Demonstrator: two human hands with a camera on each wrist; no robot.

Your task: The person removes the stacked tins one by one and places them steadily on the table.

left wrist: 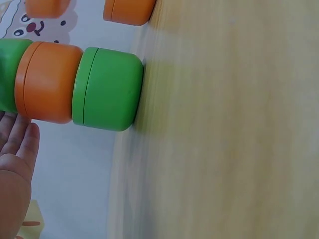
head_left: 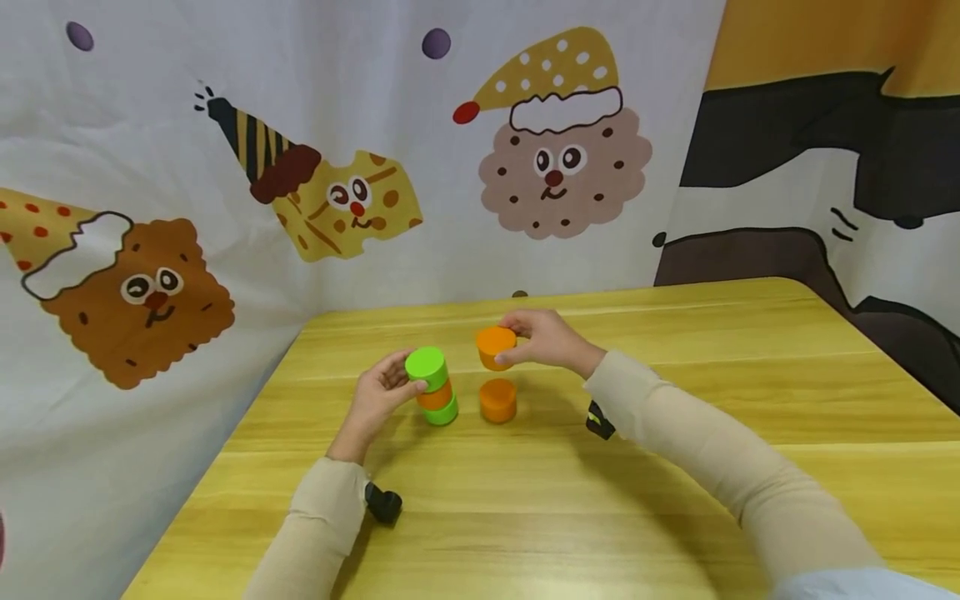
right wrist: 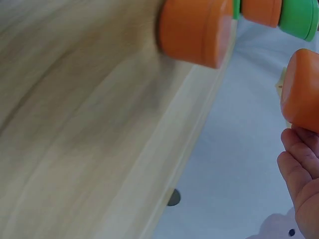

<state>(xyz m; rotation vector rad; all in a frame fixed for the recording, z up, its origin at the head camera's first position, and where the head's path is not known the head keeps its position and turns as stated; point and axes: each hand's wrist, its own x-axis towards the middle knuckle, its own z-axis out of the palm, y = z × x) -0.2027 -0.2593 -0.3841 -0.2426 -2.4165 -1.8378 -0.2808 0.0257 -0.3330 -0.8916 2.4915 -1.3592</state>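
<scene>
Three small round jars stand stacked near the middle of the table: a green jar (left wrist: 107,89) at the bottom, an orange jar (left wrist: 52,82) between, and another green jar (head_left: 426,367) on top. My left hand (head_left: 381,397) holds the top green jar, its thumb on the near side and fingers on the far side. Just to the right, my right hand (head_left: 551,340) grips an orange jar (head_left: 495,345) between thumb and fingers, raised above a second orange jar (head_left: 498,402) on the table. In the right wrist view the held jar (right wrist: 301,92) hangs apart from the standing one.
The wooden table (head_left: 480,517) reaches back to a curtain (head_left: 450,267) printed with cartoon snacks. A black device (head_left: 384,503) sits at the left wrist and another black piece (head_left: 599,421) shows under the right sleeve.
</scene>
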